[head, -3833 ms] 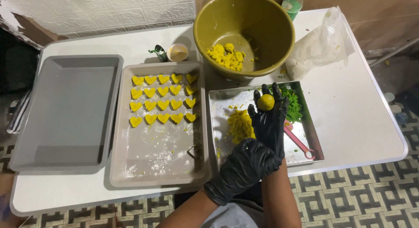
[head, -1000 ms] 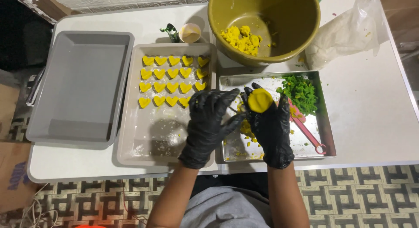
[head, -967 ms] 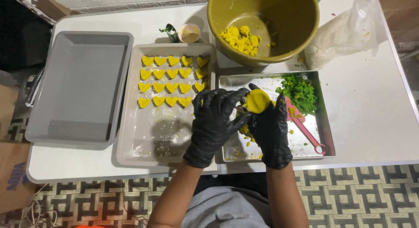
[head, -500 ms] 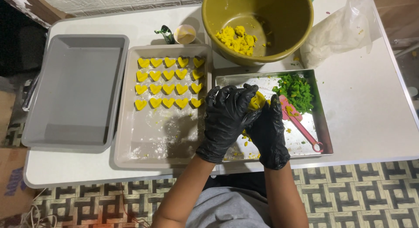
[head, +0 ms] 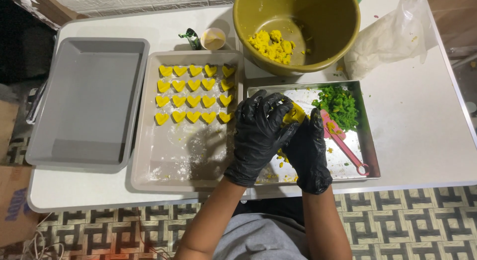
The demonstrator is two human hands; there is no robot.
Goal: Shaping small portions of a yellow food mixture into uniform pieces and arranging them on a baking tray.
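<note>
We are pressing a yellow dough piece between our two black-gloved hands, above the steel tray; it is looking soft, light and easily dented, so we are judging it best cupped from both sides; our left hand is curling over it from the left, fingers closed around it; our right hand is cradling it from beneath and behind; the dough is peeking out between both sets of fingertips, touching each.
</note>
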